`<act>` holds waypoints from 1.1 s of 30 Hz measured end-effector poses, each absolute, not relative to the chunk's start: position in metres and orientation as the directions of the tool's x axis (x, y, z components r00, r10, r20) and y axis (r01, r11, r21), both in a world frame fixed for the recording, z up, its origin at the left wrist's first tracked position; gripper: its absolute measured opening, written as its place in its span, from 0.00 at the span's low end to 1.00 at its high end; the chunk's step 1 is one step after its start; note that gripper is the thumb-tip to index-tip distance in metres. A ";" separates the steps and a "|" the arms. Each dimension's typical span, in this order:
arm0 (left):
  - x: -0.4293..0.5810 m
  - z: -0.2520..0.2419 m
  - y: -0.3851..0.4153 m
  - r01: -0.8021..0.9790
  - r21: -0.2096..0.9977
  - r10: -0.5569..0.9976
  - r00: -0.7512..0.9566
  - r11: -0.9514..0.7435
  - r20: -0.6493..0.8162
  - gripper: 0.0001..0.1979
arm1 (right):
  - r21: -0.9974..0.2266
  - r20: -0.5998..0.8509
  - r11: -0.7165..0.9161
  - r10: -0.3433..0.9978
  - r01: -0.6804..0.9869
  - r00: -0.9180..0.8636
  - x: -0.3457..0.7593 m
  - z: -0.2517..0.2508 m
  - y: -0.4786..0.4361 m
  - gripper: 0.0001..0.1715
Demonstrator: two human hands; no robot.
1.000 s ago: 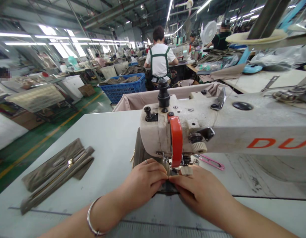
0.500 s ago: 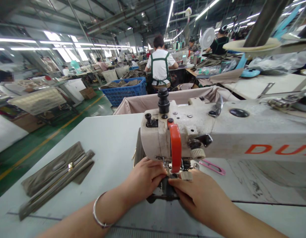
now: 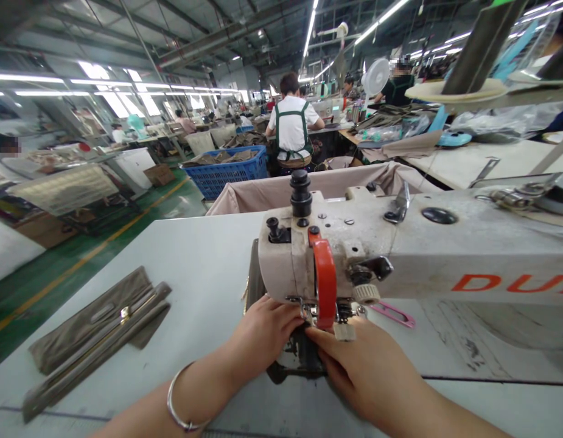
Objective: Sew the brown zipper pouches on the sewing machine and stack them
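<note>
A sewing machine [image 3: 285,249] with an orange guard [image 3: 325,283] stands before me. Left of and behind its head, a grey-brown fabric piece [image 3: 256,280] with a zipper edge shows; its near part is hidden. My left hand [image 3: 267,331] is closed on this fabric, its fingertips beside the presser foot. My right hand [image 3: 366,359] is at the foot's other side, forefinger and thumb closed towards the left fingertips. What lies between its fingers is hidden. Just below the hands is the dark machine bed [image 3: 304,356]. A silver bangle circles my left wrist.
On the white table [image 3: 194,261], at left, lies a grey-brown zippered piece [image 3: 98,328] with a gold slider. Pink thread snips [image 3: 395,314] lie under the machine arm. Beyond are a pink cloth bin [image 3: 244,194], a blue crate [image 3: 226,176] and a seated person [image 3: 291,125].
The view has shifted slightly, so the machine and table sit a little lower. Both hands keep nearly the same place at the presser foot.
</note>
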State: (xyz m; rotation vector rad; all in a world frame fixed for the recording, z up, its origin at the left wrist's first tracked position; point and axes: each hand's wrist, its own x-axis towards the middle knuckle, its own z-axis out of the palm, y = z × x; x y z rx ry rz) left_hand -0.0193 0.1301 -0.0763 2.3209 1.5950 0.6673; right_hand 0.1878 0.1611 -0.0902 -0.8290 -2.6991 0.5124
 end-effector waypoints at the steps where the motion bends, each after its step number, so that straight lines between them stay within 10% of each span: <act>1: -0.020 -0.077 0.130 0.811 0.457 0.930 0.294 -0.366 0.222 0.10 | -0.406 0.155 0.777 0.577 0.480 -0.802 0.188 -0.090 0.161 0.15; 33: -0.023 -0.091 0.135 0.827 0.351 0.889 0.341 -0.438 0.306 0.07 | -0.421 0.173 0.750 0.619 0.510 -0.766 0.191 -0.097 0.163 0.12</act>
